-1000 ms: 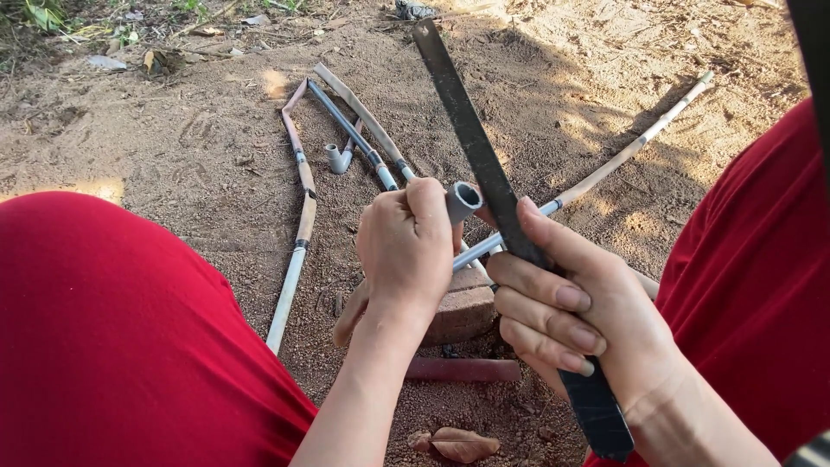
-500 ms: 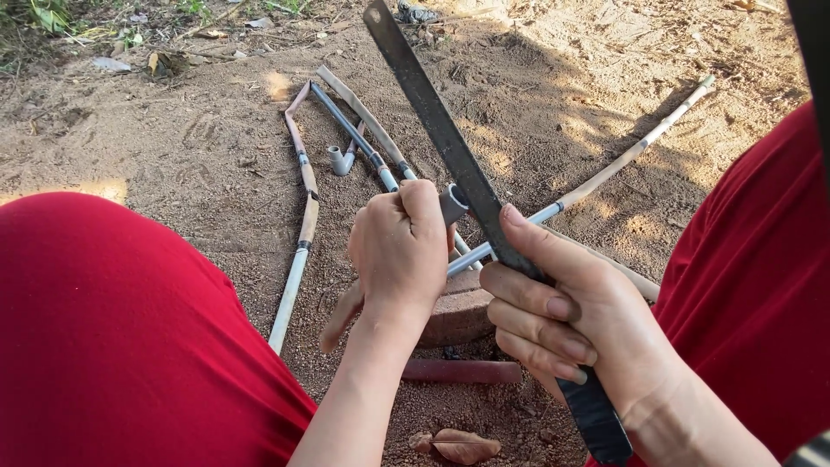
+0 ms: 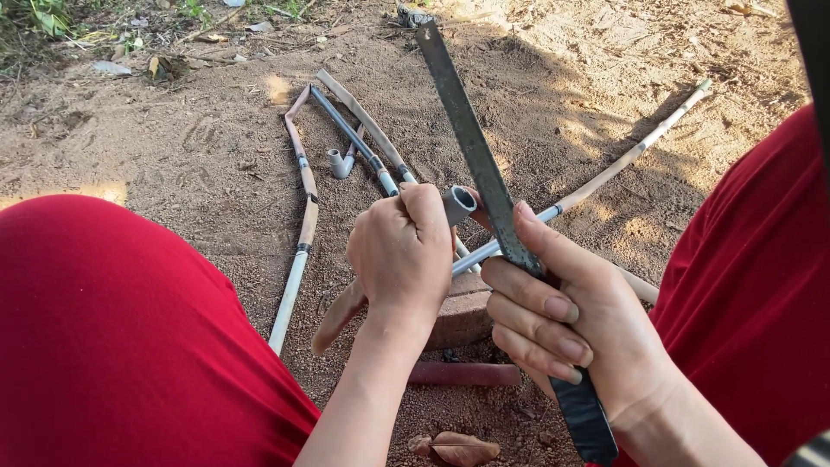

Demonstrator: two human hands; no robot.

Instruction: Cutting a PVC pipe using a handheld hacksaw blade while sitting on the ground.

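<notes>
My left hand (image 3: 402,251) is closed around a short grey pipe fitting (image 3: 458,204), whose open end sticks out past my knuckles. In my right hand (image 3: 566,320) I grip a long dark flat blade (image 3: 467,130) by its black taped handle. The blade points up and away, crossing just right of the fitting. Under both hands lies a reddish brick (image 3: 462,311) on the sandy ground. A long thin pipe (image 3: 631,156) runs from beneath my hands to the upper right.
Several old pipes (image 3: 303,182) lie in a fan on the dirt ahead, with a small grey elbow fitting (image 3: 339,163) among them. My legs in red cloth (image 3: 121,337) frame both sides. A short reddish rod (image 3: 462,374) and dry leaves lie near me.
The blade slid back and forth against the fitting: lower a half second ago, now raised again with its tip further up. My left hand stayed put on the fitting.
</notes>
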